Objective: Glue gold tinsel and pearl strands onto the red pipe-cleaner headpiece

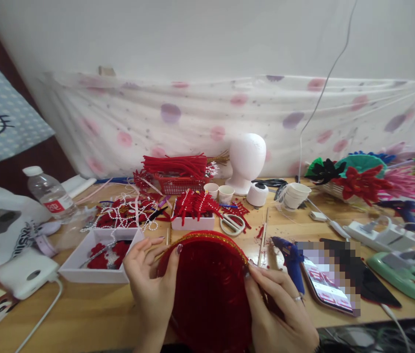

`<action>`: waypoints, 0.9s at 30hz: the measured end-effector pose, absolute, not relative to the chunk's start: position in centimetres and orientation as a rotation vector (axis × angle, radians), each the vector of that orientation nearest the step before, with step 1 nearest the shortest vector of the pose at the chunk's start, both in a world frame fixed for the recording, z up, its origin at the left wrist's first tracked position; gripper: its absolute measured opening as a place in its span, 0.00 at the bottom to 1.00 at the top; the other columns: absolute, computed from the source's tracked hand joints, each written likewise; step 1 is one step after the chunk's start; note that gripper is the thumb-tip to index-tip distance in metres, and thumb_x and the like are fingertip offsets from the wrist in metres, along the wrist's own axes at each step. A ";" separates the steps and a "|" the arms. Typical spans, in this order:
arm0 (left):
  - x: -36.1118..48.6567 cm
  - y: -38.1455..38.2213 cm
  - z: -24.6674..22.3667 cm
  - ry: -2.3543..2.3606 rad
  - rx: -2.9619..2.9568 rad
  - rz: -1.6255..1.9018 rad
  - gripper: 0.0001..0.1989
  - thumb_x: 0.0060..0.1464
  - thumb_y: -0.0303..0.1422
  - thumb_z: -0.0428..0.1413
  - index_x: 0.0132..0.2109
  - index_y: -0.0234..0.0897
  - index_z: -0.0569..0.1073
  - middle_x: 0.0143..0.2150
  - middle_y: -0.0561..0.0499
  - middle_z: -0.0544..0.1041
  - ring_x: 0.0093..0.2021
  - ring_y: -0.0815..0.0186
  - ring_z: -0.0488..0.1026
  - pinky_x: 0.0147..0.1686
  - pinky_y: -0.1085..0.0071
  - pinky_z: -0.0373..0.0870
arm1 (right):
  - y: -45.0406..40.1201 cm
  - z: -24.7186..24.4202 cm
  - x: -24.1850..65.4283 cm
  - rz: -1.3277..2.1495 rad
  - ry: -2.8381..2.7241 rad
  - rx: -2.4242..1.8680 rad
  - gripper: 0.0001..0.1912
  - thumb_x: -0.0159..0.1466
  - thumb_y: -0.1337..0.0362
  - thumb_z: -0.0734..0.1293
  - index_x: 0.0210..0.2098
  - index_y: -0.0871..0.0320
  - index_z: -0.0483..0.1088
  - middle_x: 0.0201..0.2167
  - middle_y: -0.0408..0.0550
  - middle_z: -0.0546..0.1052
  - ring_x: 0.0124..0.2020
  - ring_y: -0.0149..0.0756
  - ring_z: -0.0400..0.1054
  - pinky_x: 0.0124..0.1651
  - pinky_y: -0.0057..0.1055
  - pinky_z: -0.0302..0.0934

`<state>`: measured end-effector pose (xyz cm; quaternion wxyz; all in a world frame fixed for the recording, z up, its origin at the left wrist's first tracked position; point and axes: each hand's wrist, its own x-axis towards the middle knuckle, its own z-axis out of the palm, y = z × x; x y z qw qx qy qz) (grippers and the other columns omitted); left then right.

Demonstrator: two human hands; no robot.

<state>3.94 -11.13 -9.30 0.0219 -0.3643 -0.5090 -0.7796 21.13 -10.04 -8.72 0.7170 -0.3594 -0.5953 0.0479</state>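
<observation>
One red velvet piece (pixel 213 299) is facing us at the near edge of the table (pixel 93 314): our left hand (pixel 150 277) is holding its left side between thumb and fingers, while our right hand (pixel 281 299) is pinching its gold trim (pixel 229 240). We are risking a crooked trim by pulling unevenly, or knocking the blue glue gun (pixel 294 256) nearby.
</observation>
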 end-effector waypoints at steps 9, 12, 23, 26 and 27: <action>4.1 -10.7 -8.9 -1.571 -1.017 -2.389 0.25 0.48 0.29 0.69 0.49 0.39 0.66 0.41 0.50 0.77 0.35 0.68 0.80 0.32 0.74 0.81 | -10.3 -8.6 20.8 0.043 -1.375 -0.758 0.14 0.59 0.79 0.74 0.38 0.55 0.82 0.29 0.43 0.80 0.26 0.30 0.75 0.26 0.24 0.70; 4.2 -10.7 -8.9 -1.577 -1.026 -2.396 0.25 0.49 0.29 0.68 0.49 0.40 0.66 0.41 0.50 0.77 0.36 0.68 0.80 0.33 0.74 0.81 | -10.2 -8.5 21.0 0.035 -1.373 -0.761 0.14 0.59 0.79 0.74 0.38 0.55 0.83 0.29 0.43 0.81 0.27 0.31 0.76 0.27 0.24 0.71; 4.4 -10.7 -8.7 -1.650 -1.014 -2.357 0.24 0.48 0.31 0.68 0.49 0.39 0.67 0.43 0.49 0.77 0.39 0.68 0.80 0.38 0.72 0.80 | -9.9 -7.3 20.6 0.135 -1.291 -0.816 0.11 0.59 0.77 0.74 0.35 0.54 0.83 0.27 0.44 0.81 0.26 0.33 0.77 0.23 0.25 0.70; 4.5 -10.6 -8.7 -1.707 -0.941 -2.353 0.23 0.48 0.32 0.69 0.48 0.39 0.68 0.44 0.49 0.77 0.40 0.68 0.81 0.39 0.73 0.80 | -9.7 -7.0 20.7 0.165 -1.338 -0.830 0.11 0.60 0.77 0.73 0.35 0.54 0.82 0.28 0.43 0.81 0.26 0.31 0.77 0.23 0.23 0.69; 4.6 -10.7 -8.7 -1.713 -0.919 -2.366 0.23 0.47 0.32 0.70 0.47 0.39 0.68 0.44 0.49 0.78 0.39 0.68 0.81 0.38 0.74 0.80 | -9.6 -7.0 20.8 0.173 -1.351 -0.833 0.11 0.60 0.77 0.73 0.35 0.54 0.82 0.29 0.42 0.81 0.26 0.30 0.77 0.24 0.22 0.69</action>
